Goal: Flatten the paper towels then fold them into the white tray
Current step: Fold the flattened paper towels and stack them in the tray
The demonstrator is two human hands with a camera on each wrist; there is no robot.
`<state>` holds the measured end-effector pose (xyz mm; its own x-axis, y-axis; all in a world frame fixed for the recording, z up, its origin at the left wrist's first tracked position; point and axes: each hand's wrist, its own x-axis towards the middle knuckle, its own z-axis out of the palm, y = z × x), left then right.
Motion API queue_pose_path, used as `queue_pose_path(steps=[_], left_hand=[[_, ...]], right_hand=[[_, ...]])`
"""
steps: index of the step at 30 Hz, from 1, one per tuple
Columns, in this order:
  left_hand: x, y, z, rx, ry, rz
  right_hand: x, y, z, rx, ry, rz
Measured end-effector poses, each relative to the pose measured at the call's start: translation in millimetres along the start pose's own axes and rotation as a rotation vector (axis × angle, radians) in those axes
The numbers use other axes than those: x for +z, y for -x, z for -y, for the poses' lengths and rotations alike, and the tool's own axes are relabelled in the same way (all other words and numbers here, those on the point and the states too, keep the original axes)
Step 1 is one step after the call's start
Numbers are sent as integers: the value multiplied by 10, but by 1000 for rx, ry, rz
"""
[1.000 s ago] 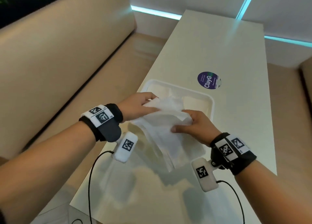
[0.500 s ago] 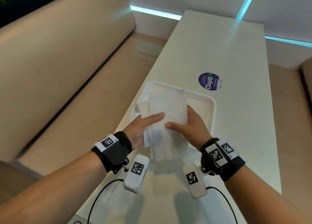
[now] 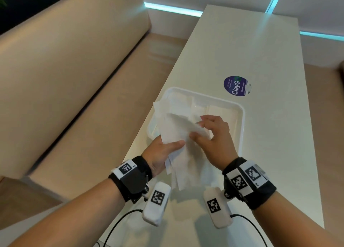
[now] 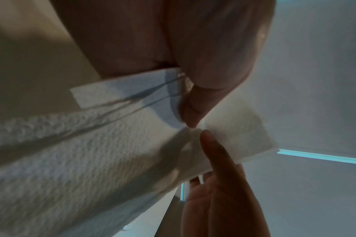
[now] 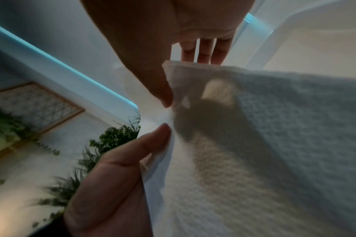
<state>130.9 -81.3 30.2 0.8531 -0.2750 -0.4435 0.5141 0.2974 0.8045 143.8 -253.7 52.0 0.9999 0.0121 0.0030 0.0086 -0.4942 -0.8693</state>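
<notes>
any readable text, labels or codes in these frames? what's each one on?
"ClayG": large white letters on the round purple sticker on the long white table.
Small white lines beside it on that sticker: too small to read.
Black-and-white square marker codes on the black wristbands and white wrist camera pods: patterns only, with tiny unreadable print.
Wrist views: no text.

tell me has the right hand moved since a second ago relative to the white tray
Yes. The right hand, pinching the paper towel, now sits over the white tray, farther along the table than before, when it was short of the tray's near rim.
</notes>
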Motion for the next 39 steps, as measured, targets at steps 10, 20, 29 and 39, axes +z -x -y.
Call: queue_pose_path(steps=[10,20,29,39], left_hand=[[-71,-69,-9,18,51,-32],[-114,-64,-42,-23,121,-29],[-54,-62,-125,-9,63,21],[-29,-93,-93,-36,27,-61]], right_hand=[[53,-8,93,-47,-104,-29],[-10,-182,180,49,-218,70],[-38,-226,231,180,-341,109],[-49,-215,163,204,-321,141]])
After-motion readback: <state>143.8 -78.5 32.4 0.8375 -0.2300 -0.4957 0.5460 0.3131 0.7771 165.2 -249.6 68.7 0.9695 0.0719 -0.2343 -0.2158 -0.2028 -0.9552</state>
